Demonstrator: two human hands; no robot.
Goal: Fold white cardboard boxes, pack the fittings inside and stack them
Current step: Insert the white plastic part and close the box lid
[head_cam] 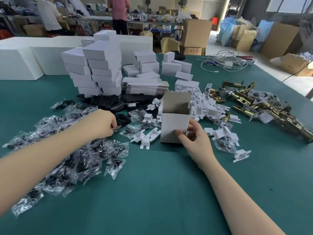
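Note:
A white cardboard box [172, 122] stands upright on the green table [160, 192], its top flaps open. My right hand [194, 138] grips its lower right side, thumb on the front face. My left hand [105, 122] reaches into the pile of clear screw bags [71, 150] and pinches a small dark fitting [116, 128]. Black plates [108, 102] lie behind that hand. White plastic inserts [208, 107] are scattered around the box. Brass latch bolts [264, 109] lie in a heap to the right. Folded closed boxes [100, 68] are stacked at the back.
A stack of flat unfolded box blanks [145, 86] lies behind the open box. White foam blocks [33, 60] line the far left edge. Cables and a charger [225, 63] lie at the back right. Two people stand at distant benches.

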